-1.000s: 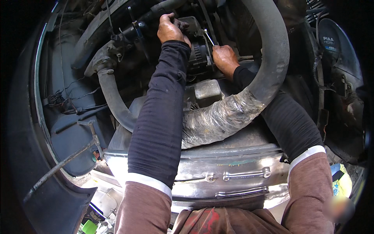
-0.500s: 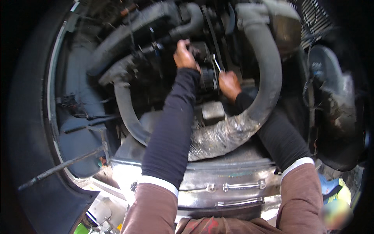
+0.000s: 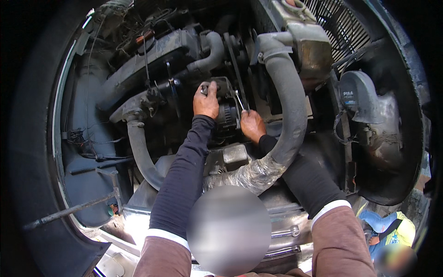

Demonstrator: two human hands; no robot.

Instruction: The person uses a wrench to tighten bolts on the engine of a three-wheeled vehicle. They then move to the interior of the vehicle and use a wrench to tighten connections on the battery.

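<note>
Wrench point(image 3: 239, 100) on far side, just right of ribbed housing point(image 3: 225, 116); right hand point(image 3: 253, 125) clamps it. Left hand point(image 3: 206, 102) apart, curled, hold unclear. Best seat wrench squarely, pull steadily.

By the right hand point(image 3: 253, 126), a shiny wrench point(image 3: 240, 100) is held to the left of the thick curved hose point(image 3: 290, 101). Farther left of this hose, the left hand point(image 3: 206, 103) is placed beside a ribbed engine part point(image 3: 226, 116). Right of the hose, a dark rounded casing point(image 3: 360, 98) is seen.
</note>
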